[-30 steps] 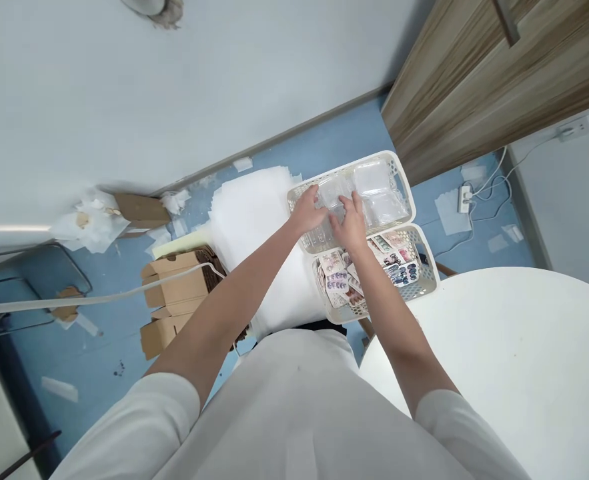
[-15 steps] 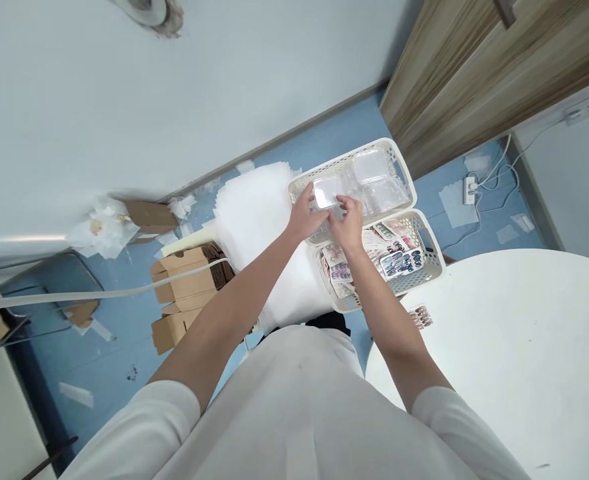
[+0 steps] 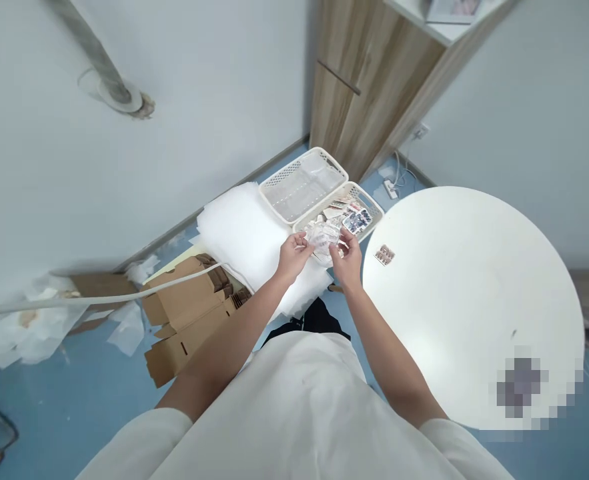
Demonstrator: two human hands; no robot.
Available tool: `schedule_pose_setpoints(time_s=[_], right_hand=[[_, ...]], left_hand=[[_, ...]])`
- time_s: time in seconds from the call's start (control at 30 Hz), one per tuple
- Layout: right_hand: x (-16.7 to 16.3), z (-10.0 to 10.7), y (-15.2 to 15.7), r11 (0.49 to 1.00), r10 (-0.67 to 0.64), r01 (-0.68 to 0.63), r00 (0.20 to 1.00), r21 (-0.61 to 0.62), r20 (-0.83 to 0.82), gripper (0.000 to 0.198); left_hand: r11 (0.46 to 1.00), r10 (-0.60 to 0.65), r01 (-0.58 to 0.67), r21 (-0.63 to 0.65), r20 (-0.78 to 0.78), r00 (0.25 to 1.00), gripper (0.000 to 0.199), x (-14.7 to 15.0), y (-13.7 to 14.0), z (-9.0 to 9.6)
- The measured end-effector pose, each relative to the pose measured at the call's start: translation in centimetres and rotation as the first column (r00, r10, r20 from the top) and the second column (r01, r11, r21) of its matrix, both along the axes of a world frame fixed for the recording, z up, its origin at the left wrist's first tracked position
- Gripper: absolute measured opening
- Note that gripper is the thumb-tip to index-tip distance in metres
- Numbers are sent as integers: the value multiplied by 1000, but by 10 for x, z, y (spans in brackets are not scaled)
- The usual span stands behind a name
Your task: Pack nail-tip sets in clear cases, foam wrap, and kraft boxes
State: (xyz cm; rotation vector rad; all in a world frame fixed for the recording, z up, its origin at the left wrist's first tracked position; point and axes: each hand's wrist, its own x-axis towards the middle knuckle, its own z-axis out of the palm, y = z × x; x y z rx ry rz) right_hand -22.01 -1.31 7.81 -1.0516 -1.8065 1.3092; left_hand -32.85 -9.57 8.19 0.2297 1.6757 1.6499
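My left hand [image 3: 294, 257] and my right hand [image 3: 347, 261] are both closed on a clear plastic box [image 3: 323, 235], one at each side of it. They hold it over the front white basket [image 3: 377, 208], where cards of press-on nails lie in a heap. One card with dark blue nails [image 3: 357, 220] rests on top. Behind it, the other white basket [image 3: 278, 175] contains more clear plastic packaging [image 3: 307, 185]. A small set of brownish nails [image 3: 385, 255] lies on the round table's near left edge.
To the left are a stack of white foam sheets [image 3: 247, 223] and flattened cardboard boxes [image 3: 189, 313]. A pale cable [image 3: 99, 298] crosses on the left. The round white table [image 3: 469, 287] stands at right, a wood-grain cabinet [image 3: 354, 100] behind the baskets.
Both hands have drawn the clear plastic box back from the rear basket to above the front one. My view has tilted up and turned right, showing more of the table and cabinet.
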Motion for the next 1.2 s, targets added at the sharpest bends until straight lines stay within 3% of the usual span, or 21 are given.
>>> schedule_pose_setpoints(time_s=[0.1, 0.2, 0.43, 0.6, 0.7, 0.8, 0.9, 1.0, 1.13, 1.2], right_hand=[[40, 5, -22, 992, -88, 81, 993, -95, -75, 53], [81, 7, -44, 959, -195, 167, 975, -227, -105, 56], [159, 4, -85, 794, -463, 344, 877, -501, -130, 57], [193, 1, -94, 682, -631, 422, 753, -597, -189, 55], [219, 0, -90, 594, -723, 490, 673, -638, -157, 44], [250, 0, -84, 542, -757, 498, 639, -677, -136, 36], [282, 2, -74, 529, -764, 481, 628, -699, -147, 30], [309, 3, -62, 556, -750, 471, 639, -685, -169, 28], [338, 1, -49, 605, -728, 577, 680, -549, -87, 25], [348, -1, -44, 610, -738, 675, 675, -415, 13, 24]], left_hand=[[987, -161, 153, 54, 209, 965, 40, 34, -17, 2], [965, -262, 248, 86, 289, 921, 34, 63, -25, 3], [863, -503, 478, 163, 358, 786, 32, 127, -14, 7], [801, -583, 593, 78, 325, 744, 29, 183, 1, -2], [731, -659, 682, 12, 270, 702, 29, 216, 10, -5], [654, -734, 756, -30, 218, 643, 31, 243, 18, -5], [598, -784, 799, -60, 159, 599, 32, 265, 29, -6], [568, -812, 820, -70, 113, 572, 33, 285, 40, -8], [671, -735, 724, -159, -16, 677, 43, 311, 50, -8], [677, -733, 717, -167, -66, 676, 42, 325, 53, -4]])
